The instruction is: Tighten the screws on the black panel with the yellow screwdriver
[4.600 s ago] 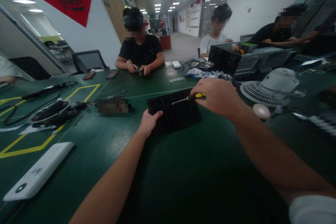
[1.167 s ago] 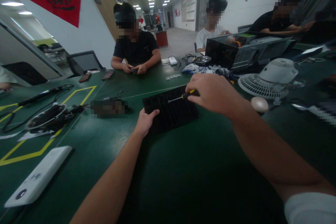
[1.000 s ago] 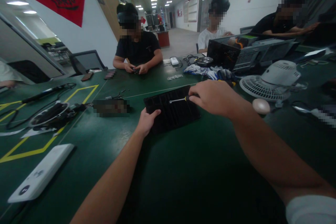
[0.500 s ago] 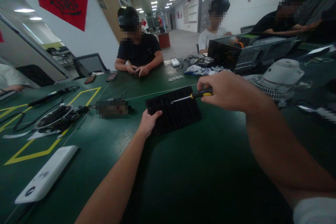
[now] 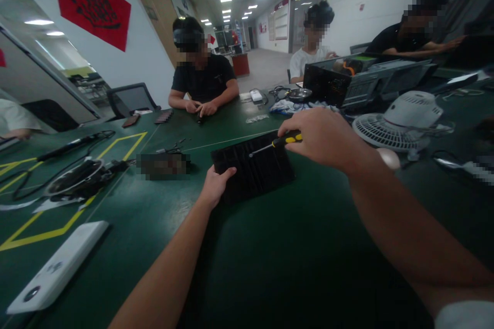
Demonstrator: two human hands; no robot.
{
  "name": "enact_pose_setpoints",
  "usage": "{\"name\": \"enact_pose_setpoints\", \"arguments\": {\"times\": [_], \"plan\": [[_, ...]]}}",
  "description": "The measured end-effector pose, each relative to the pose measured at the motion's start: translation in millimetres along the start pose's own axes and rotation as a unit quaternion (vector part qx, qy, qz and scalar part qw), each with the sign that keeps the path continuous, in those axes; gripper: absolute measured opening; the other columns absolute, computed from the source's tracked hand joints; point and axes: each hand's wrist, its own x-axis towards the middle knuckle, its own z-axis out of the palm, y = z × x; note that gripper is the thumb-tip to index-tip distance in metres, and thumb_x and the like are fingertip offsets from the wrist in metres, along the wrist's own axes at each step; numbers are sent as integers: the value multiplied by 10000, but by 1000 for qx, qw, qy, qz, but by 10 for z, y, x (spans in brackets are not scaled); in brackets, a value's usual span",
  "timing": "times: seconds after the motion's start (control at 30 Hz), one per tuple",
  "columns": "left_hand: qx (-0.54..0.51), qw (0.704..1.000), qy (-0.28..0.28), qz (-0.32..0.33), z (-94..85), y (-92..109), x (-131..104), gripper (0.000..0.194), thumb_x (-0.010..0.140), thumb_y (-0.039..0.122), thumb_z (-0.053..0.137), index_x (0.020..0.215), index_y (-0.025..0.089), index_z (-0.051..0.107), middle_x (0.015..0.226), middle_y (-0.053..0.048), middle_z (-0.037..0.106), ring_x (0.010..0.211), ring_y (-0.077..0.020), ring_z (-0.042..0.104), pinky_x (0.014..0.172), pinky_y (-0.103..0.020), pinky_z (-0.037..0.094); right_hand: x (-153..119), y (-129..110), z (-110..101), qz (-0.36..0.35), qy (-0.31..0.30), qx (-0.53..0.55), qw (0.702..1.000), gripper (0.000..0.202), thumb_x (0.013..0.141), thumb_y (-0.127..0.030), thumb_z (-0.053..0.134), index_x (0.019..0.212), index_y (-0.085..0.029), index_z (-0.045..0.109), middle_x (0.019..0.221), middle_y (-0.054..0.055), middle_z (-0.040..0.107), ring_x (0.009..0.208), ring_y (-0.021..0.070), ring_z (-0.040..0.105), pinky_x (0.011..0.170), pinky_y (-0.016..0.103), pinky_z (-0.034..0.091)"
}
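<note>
A flat black tray-like part (image 5: 266, 169) with raised ribs and compartments is tilted above the green table (image 5: 247, 267). My left hand (image 5: 216, 185) grips its left edge, thumb on top and the other fingers hidden beneath. My right hand (image 5: 316, 136) is closed round the yellow and black handle of a screwdriver (image 5: 286, 139). The screwdriver's shaft points left and slightly down, its tip over the upper middle of the black part. Whether the tip touches the part or holds a screw is too small to tell.
A white power-bank-like device (image 5: 57, 267) lies at the left front. Cables and a black assembly (image 5: 77, 180) sit beyond it, beside a blurred object (image 5: 164, 164). A white fan (image 5: 401, 118) and an open computer case (image 5: 347, 85) stand at right. A person (image 5: 204, 72) sits opposite.
My right hand and the screwdriver have shifted slightly left, and the handle sits a little lower. A round pale object now shows beside my right wrist. The view has moved slightly.
</note>
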Motion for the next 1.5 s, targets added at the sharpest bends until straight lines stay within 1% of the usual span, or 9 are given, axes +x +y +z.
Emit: {"name": "enact_pose_setpoints", "arguments": {"times": [0.3, 0.53, 0.73, 0.9, 1.13, 1.23, 1.33, 1.4, 1.5], "plan": [[-2, 1000, 12, -10, -23, 6, 16, 555, 581, 283, 996, 1055, 184, 724, 1001, -83, 828, 905, -285, 808, 906, -470, 665, 31, -54, 75, -2, -9, 4, 1000, 288, 903, -205, 759, 1152, -296, 870, 1173, 72, 818, 1079, 310, 734, 817, 391, 501], [4, 1000, 14, -14, -26, -2, 17, 555, 579, 311, 1000, 1045, 179, 728, 977, -77, 827, 877, -278, 803, 895, -467, 662, 28, -59, 93, 8, -12, 7, 1000, 281, 906, -212, 749, 1147, -295, 869, 1152, 60, 818, 1054, 299, 741, 792, 381, 480], [1, 1000, 1, -12, -18, 15, -7, 551, 601, 328, 990, 1064, 177, 735, 1022, -92, 826, 916, -287, 801, 903, -461, 653, 14, -97, 57, 12, -26, 9, 1000, 317, 926, -260, 693, 1187, -270, 872, 1180, 91, 826, 1068, 331, 745, 802, 413, 495], [1, 1000, 9, -8, -4, 31, -10, 555, 574, 316, 994, 1042, 182, 727, 998, -81, 819, 895, -285, 797, 917, -475, 650, 19, -129, 39, 41, -32, 10, 999, 312, 905, -288, 689, 1146, -265, 886, 1125, 94, 847, 1050, 327, 751, 819, 411, 511], [10, 1000, 14, -6, 10, 37, -7, 550, 556, 320, 992, 1016, 182, 726, 949, -61, 812, 866, -273, 788, 912, -468, 649, 4, -157, -2, 83, -90, -39, 992, 342, 945, -389, 652, 1148, -240, 883, 1111, 159, 850, 1039, 364, 777, 828, 444, 549], [11, 1000, 18, -3, 10, 39, -7, 557, 552, 315, 995, 1021, 179, 728, 964, -71, 817, 873, -277, 790, 915, -475, 650, -2, -165, 3, 72, -140, -61, 986, 389, 1001, -418, 592, 1160, -182, 859, 1102, 196, 842, 1029, 369, 785, 816, 444, 557], [6, 1000, 13, -6, 5, 35, -5, 564, 560, 316, 996, 1038, 181, 727, 983, -76, 819, 887, -285, 795, 913, -481, 653, -5, -149, 0, 48, -185, -73, 979, 436, 1064, -411, 502, 1088, -137, 841, 1056, 225, 832, 1007, 367, 784, 793, 438, 548], [4, 1000, 10, -6, 1, 31, -2, 565, 559, 322, 998, 1033, 185, 723, 980, -73, 816, 889, -286, 797, 908, -473, 653, -12, -119, -23, 39, -186, -60, 980, 460, 1087, -414, 462, 1024, -144, 830, 1025, 214, 827, 979, 357, 776, 769, 425, 522], [11, 1000, 15, -5, -2, 32, -2, 561, 559, 331, 995, 1024, 184, 717, 957, -68, 811, 865, -278, 791, 890, -464, 654, -36, -56, -83, 41, -147, -14, 988, 417, 1091, -428, 479, 1031, -175, 805, 1016, 155, 820, 919, 302, 748, 730, 380, 455]]}}
